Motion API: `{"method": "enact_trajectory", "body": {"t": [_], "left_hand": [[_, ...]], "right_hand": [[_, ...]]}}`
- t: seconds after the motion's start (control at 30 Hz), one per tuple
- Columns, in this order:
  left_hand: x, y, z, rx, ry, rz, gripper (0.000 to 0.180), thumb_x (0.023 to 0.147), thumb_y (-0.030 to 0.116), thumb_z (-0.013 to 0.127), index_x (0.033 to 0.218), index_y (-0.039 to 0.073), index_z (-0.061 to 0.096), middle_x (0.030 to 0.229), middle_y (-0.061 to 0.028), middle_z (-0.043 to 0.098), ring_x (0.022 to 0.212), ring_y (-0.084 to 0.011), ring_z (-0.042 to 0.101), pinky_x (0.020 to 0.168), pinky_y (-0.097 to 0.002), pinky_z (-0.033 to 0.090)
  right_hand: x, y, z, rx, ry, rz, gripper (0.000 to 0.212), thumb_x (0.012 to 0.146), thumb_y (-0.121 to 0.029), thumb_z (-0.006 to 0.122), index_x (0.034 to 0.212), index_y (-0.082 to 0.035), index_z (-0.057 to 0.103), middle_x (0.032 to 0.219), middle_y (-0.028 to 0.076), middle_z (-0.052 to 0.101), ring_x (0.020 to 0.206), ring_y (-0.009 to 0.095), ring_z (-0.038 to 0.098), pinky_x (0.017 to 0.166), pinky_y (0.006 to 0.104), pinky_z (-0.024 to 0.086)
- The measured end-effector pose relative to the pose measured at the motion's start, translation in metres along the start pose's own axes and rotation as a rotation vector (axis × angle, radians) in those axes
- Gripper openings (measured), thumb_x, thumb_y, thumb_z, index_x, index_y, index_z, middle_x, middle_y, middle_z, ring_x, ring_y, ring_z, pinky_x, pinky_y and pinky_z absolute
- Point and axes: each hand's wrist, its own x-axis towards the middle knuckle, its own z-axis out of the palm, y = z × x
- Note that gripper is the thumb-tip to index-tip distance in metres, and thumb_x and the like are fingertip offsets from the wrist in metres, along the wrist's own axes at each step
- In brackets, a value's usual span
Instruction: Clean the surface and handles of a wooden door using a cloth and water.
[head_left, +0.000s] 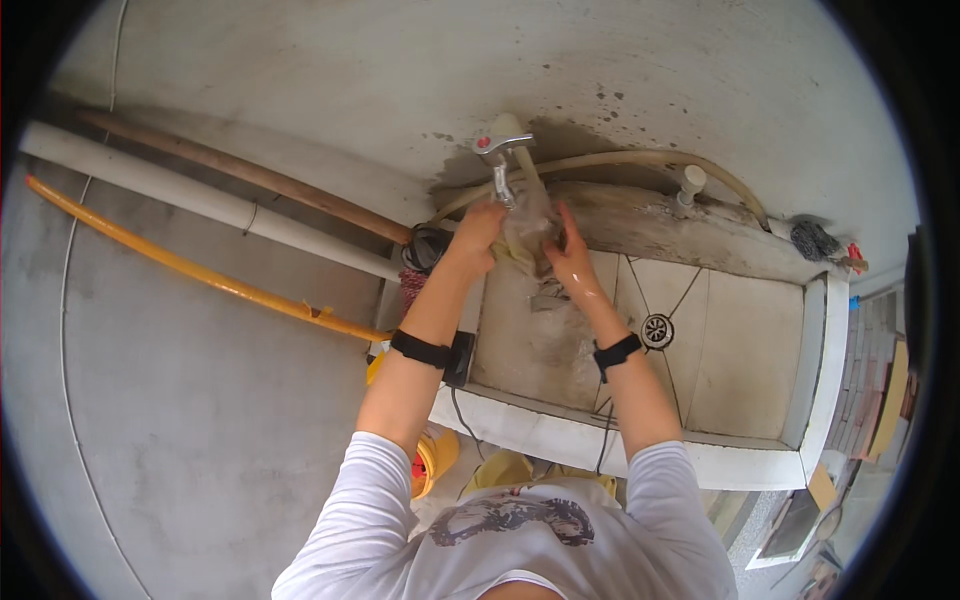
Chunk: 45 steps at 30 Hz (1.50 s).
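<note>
"Where to find the tap [503,147]?"
"On the wall [700,80] behind the sink [740,466], left of the capped pipe [692,183]."
"Inside the sink?"
"See the drain [657,332], right of the right hand [568,258]."
"Left of the sink?"
"Find a pole [250,178], before it a long pipe [180,193]."
"Back right corner?"
"Spot a scourer [815,240]."

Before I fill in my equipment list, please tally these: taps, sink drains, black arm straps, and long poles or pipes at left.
Tap: 1
Sink drain: 1
Black arm straps: 2 (left strap, right strap)
Long poles or pipes: 3 (white pipe, brown pole, orange pole)
Total: 7
</note>
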Motion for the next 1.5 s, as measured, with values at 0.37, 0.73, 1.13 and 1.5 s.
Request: {"method": "enact_trajectory", "body": {"t": [0.37,0.73,1.13,1.5], "left_hand": [[-0.026,0.025,-0.007,0.226,-0.072,-0.003,0.021,0.083,0.002,0.046,0.103,-0.001,0.047,0.089,-0.0106,0.058,0.079,-0.018,0.06,0.069,-0.0301,0.051],[-0.034,-0.009,-0.006,-0.205,0.101,0.055,0.021,0.086,0.011,0.045,0.106,0.003,0.047,0.099,-0.0083,0.054,0.09,-0.0197,0.054,0.079,-0.0332,0.046],[0.004,-0.087,0.009,-0.194,0.151,-0.071,0.039,0.086,0.034,0.041,0.111,0.005,0.048,0.108,-0.0107,0.052,0.099,-0.0247,0.049,0.086,-0.0387,0.038],[-0.022,0.024,-0.002,0.126,0.025,0.052,0.021,0.082,0.011,0.05,0.101,0.004,0.054,0.089,-0.0044,0.059,0.077,-0.0141,0.056,0.069,-0.027,0.047]], "right_hand": [[-0.017,0.071,-0.009,-0.144,-0.357,0.378,0.065,0.073,-0.009,0.057,0.128,0.001,0.026,0.125,0.022,0.039,0.116,0.03,0.039,0.09,0.0344,0.037],[0.0,0.032,0.034,1.009,0.114,0.688,0.061,0.073,-0.031,0.059,0.122,0.0,0.038,0.123,0.021,0.041,0.112,0.029,0.042,0.089,0.0385,0.036],[-0.008,-0.053,0.025,-0.298,0.152,0.266,0.026,0.072,-0.023,0.057,0.085,0.0,0.059,0.099,0.02,0.054,0.091,0.036,0.052,0.069,0.0393,0.041],[-0.002,0.029,0.014,-0.15,0.051,0.085,0.047,0.078,-0.025,0.051,0.113,0.005,0.04,0.111,0.024,0.047,0.105,0.035,0.044,0.087,0.0387,0.035]]}}
